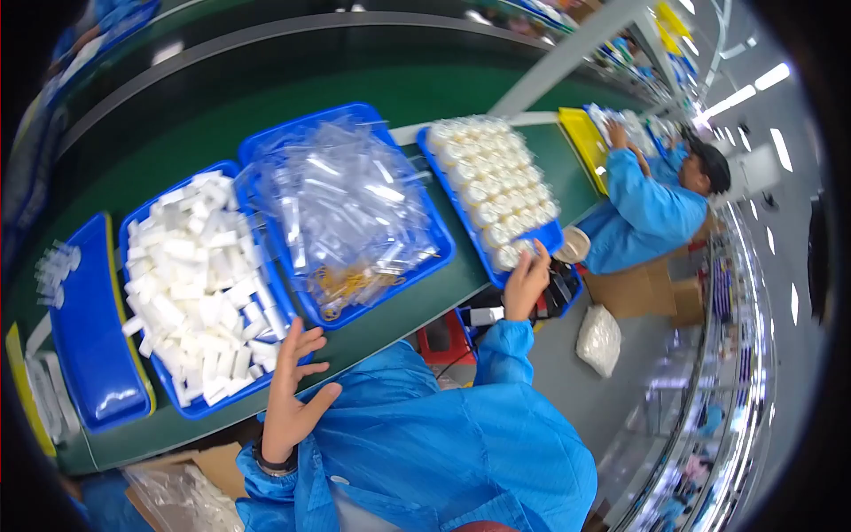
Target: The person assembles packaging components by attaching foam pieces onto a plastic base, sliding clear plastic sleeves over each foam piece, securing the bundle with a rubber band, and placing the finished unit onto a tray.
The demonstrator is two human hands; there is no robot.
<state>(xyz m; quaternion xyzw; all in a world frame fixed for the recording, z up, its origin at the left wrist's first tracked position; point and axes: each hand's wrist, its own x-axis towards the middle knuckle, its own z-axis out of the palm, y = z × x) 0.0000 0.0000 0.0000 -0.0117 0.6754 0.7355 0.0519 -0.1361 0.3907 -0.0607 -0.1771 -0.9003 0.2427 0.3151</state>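
My left hand (300,390) is open, its fingers spread, by the near end of a blue tray (191,410) heaped with small white rectangular blocks (191,284). Nothing shows in it. At the near corner of another blue tray (551,238), my right hand (528,285) has its fingers closed on a whitish round roll (508,256). More such rolls (487,173) stand in rows in that tray. Between these trays, a third blue tray (446,244) holds a pile of clear plastic sleeves (346,191), with yellowish loops (347,288) at its near end.
An overturned-looking blue tray (102,355) and clear small parts (58,270) lie far left on the green bench (399,310). A dark-filled bin (558,293) sits below my right hand. A co-worker (651,208) in blue works at right. An open carton (222,470) stands lower left.
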